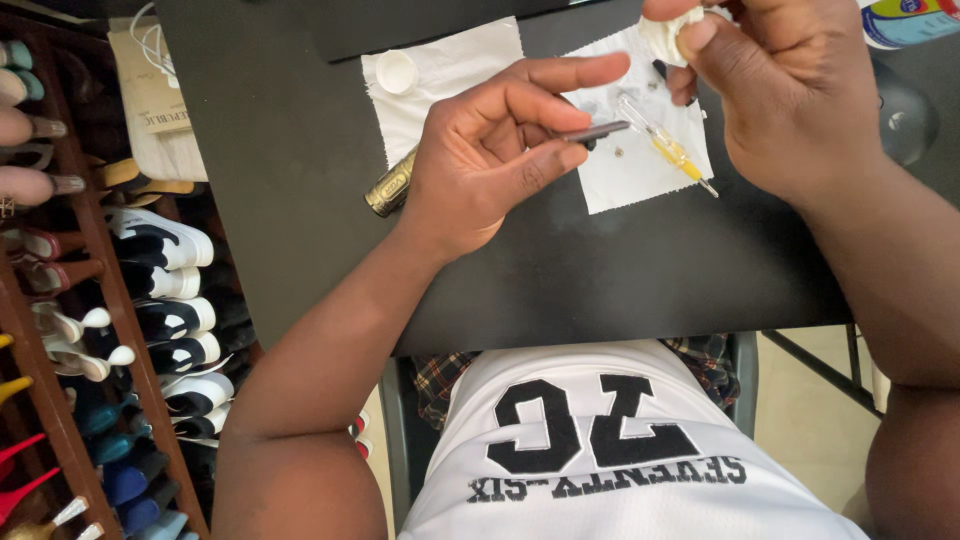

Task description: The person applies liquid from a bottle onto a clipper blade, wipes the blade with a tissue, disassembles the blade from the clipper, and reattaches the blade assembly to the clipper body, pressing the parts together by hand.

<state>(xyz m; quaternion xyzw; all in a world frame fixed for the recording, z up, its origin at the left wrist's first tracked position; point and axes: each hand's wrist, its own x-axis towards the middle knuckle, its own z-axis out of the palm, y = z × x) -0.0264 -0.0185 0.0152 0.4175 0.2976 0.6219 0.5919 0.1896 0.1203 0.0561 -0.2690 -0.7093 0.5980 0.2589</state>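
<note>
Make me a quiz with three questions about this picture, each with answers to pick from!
1. Where does the white cap lie?
A. on a paper towel
B. on the floor
C. in the left hand

2. What colour is the handle of the screwdriver?
A. red
B. clear and yellow
C. green

3. What is the left hand doing?
A. lying flat and empty
B. pinching a thin dark metal piece
C. holding a shoe

Answers:
1. A, the cap sits on the left paper towel on the black table.
2. B, the handle looks see-through with yellow inside, lying on the right paper towel.
3. B, thumb and fingers grip the thin metal piece; the right hand holds a white wad.
</note>
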